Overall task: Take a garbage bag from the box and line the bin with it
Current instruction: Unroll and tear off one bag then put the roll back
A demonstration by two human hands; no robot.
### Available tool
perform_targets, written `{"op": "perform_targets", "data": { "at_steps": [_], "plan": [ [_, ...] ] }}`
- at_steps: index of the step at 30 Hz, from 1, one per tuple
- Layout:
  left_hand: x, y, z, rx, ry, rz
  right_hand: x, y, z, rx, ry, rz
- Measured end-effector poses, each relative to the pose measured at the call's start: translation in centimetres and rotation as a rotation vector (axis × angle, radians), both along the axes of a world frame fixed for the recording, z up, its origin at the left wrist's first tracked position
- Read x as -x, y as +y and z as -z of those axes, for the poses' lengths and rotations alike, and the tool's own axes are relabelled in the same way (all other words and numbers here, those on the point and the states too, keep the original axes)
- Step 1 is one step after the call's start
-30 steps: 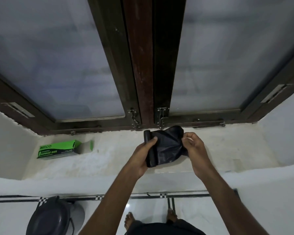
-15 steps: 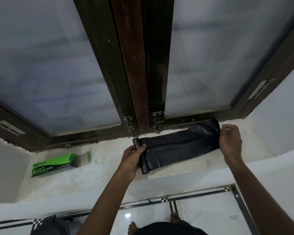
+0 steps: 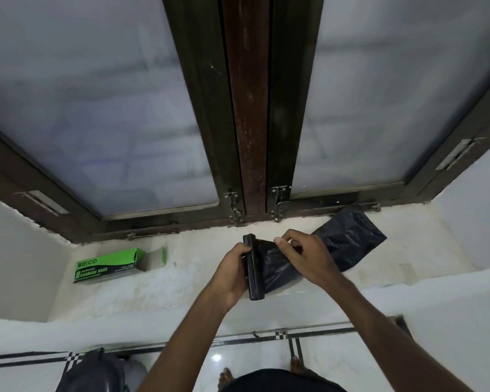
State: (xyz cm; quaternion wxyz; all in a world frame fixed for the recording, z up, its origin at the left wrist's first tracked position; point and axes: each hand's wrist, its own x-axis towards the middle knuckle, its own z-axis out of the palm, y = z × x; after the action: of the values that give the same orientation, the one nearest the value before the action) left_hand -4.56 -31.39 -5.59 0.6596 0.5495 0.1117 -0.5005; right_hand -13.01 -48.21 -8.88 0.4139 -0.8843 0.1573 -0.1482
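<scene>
- I am looking down at a pale stone window sill point(image 3: 181, 281), with a dark wooden window frame point(image 3: 248, 108) rising at its far edge.
- My left hand point(image 3: 232, 274) is curling closed around a roll of black garbage bags point(image 3: 254, 274), which is standing on end on the sill near the middle.
- My right hand point(image 3: 306, 257) is pinching the unrolled black garbage bag point(image 3: 351, 239) just beside the roll, thumb and fingertips closing on the plastic.
- The loose end of that bag is lying flat on the sill, stretching away to the far right.
- A green box point(image 3: 108, 264) is lying on its side on the sill, well apart to the left, with its right end flap hanging open.
- A dark bin point(image 3: 94, 374) is sitting on the tiled floor at the near left, only partly showing.
</scene>
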Motion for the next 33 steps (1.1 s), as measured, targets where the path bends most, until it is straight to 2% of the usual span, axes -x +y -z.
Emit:
{"op": "perform_targets", "data": {
  "at_steps": [4, 7, 12, 16, 21, 28, 33],
  "plan": [
    [-0.1, 0.5, 0.0, -0.046, -0.046, -0.007, 0.6, -2.6, -0.1, 0.157, 0.025, -0.017],
    [-0.1, 0.7, 0.3, -0.094, -0.15, 0.052, 0.9, -4.0, 0.2, 0.267, 0.025, -0.001],
    [-0.6, 1.2, 0.7, -0.169, -0.215, -0.002, 1.5, -6.2, 0.1, 0.336, 0.037, 0.052],
    [-0.8, 1.3, 0.2, -0.149, -0.196, 0.006, 2.0, -7.2, 0.1, 0.415, 0.063, 0.069],
    [-1.0, 1.1, -0.2, -0.061, 0.007, -0.082, 2.5, -7.8, -0.1, 0.444, 0.047, 0.077],
    [-0.9, 1.5, 0.5, -0.131, -0.183, 0.003, 2.9, -9.2, -0.7, 0.505, 0.04, 0.089],
    [-1.1, 1.9, 0.4, -0.123, -0.109, -0.079, 3.2, -10.2, -0.9, 0.55, 0.024, 0.114]
  ]
}}
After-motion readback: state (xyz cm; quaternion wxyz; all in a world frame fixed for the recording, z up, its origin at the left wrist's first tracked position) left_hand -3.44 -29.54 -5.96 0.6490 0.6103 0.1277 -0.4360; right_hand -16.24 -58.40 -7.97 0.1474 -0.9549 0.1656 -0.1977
